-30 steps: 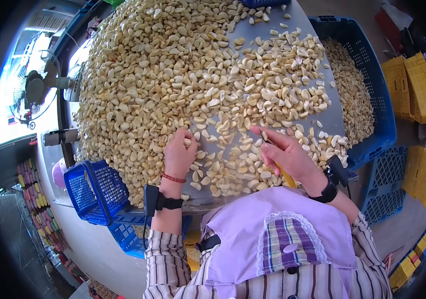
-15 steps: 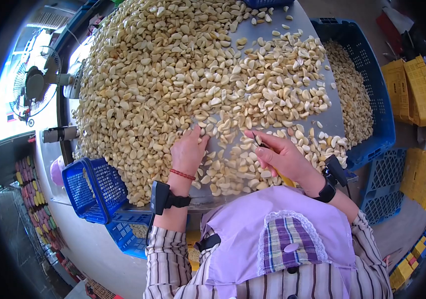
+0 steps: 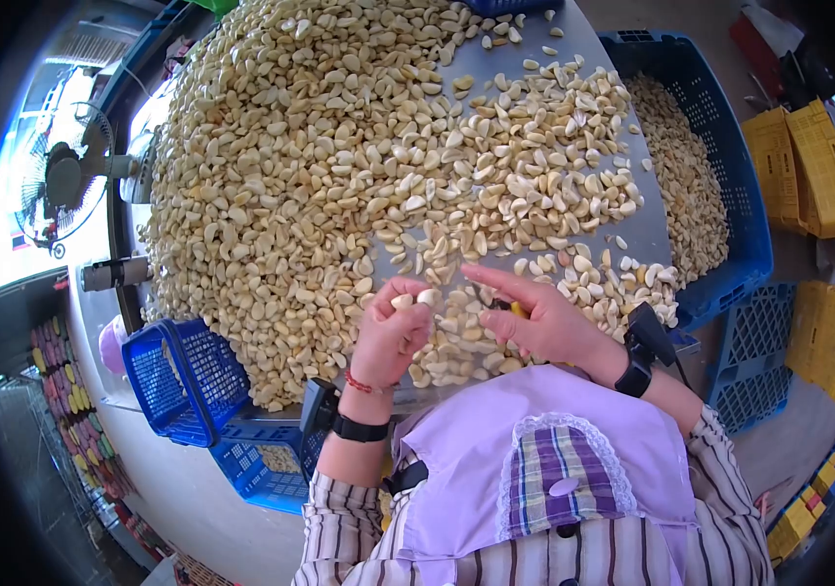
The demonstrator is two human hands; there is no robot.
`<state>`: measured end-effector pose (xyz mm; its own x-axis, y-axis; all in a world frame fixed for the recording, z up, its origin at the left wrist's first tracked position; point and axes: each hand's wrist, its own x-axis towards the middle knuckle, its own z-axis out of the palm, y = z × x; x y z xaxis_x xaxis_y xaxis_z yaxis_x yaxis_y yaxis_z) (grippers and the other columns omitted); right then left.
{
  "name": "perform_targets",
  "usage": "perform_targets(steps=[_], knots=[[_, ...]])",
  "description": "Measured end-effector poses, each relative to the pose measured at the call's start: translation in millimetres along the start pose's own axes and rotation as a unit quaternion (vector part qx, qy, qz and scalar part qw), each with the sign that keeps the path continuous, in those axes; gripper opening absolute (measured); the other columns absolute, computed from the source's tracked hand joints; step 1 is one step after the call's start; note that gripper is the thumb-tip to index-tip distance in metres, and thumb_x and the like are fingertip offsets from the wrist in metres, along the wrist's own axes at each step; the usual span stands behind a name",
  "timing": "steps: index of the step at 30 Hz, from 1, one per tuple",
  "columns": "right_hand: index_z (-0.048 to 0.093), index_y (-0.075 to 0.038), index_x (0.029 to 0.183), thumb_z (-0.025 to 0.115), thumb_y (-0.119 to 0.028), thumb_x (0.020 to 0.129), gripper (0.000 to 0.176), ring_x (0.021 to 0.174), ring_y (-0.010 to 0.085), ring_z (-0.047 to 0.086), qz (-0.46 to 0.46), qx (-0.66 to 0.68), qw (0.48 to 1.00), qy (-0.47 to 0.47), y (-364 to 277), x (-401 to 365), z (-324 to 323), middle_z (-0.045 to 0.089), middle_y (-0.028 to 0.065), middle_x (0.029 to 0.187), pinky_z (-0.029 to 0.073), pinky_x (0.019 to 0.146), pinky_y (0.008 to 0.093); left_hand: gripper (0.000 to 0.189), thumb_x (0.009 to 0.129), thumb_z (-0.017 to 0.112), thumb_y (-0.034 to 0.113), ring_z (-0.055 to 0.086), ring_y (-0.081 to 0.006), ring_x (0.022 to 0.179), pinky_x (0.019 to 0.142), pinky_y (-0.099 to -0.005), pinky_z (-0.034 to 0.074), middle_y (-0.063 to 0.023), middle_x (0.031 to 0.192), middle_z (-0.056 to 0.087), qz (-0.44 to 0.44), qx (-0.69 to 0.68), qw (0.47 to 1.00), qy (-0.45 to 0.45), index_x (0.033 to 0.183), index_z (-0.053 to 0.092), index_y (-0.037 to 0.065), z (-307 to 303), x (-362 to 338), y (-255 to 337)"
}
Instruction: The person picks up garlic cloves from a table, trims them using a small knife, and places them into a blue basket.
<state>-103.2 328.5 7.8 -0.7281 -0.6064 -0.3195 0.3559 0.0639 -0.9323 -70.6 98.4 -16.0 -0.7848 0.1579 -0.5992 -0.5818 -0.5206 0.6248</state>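
Observation:
Peeled garlic cloves point(image 3: 271, 186) lie in a thick heap over the metal table. My left hand point(image 3: 390, 337) is raised just above the table's near side, its fingers closed on a garlic clove point(image 3: 427, 297), with another pale clove showing by the fingers. To its right, my right hand point(image 3: 546, 320) has its index finger stretched toward the left and the other fingers curled round a small knife point(image 3: 518, 309) with a yellow handle. Most of the knife is hidden by the hand. Loose cloves lie beneath and between both hands.
A large blue crate point(image 3: 745, 210) holding cloves stands beyond the table's right edge. Blue baskets point(image 3: 158, 376) sit at the near left. Yellow crates point(image 3: 808, 166) are on the far right, and a fan point(image 3: 70, 176) stands at the left.
My left hand has lifted out of the cloves and drawn nearer with a clove in its fingers. My right hand has shifted slightly left, its index finger now extended.

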Motion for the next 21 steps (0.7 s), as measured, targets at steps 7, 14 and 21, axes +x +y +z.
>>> perform_targets(steps=[7,14,21], knots=[[0.032,-0.013,0.145,0.063,-0.035,0.088,0.069,0.079,0.0101,0.052,0.054,-0.049,0.994,-0.077,-16,0,3,0.057,0.0051,0.091,0.045,0.073,0.0261,0.015,0.082,0.065,-0.002,0.049,-0.0020,0.059,0.048,-0.0159,0.038,-0.0031,0.090,0.065,0.078,0.025,0.997,-0.012,0.092,0.058,0.007,28,-10,-12],[0.030,-0.020,0.146,0.059,-0.023,0.092,0.062,0.066,0.0039,0.050,0.074,0.071,0.991,-0.083,-16,0,3,0.053,-0.0026,0.078,0.044,0.056,0.0214,0.015,0.082,0.066,-0.002,0.050,-0.0010,0.059,0.049,-0.0151,0.038,-0.0001,0.081,0.063,0.107,0.097,0.989,0.030,0.089,0.056,0.007,39,-15,-13],[0.039,-0.023,0.142,0.057,-0.022,0.093,0.053,0.060,0.0013,0.049,0.085,0.112,0.985,-0.097,-3,1,3,0.054,-0.0044,0.074,0.042,0.048,0.0173,0.016,0.080,0.065,0.000,0.045,-0.0046,0.054,0.045,-0.0163,0.037,-0.0020,0.076,0.056,0.067,0.015,0.997,-0.042,0.086,0.052,0.006,25,-13,-14]])
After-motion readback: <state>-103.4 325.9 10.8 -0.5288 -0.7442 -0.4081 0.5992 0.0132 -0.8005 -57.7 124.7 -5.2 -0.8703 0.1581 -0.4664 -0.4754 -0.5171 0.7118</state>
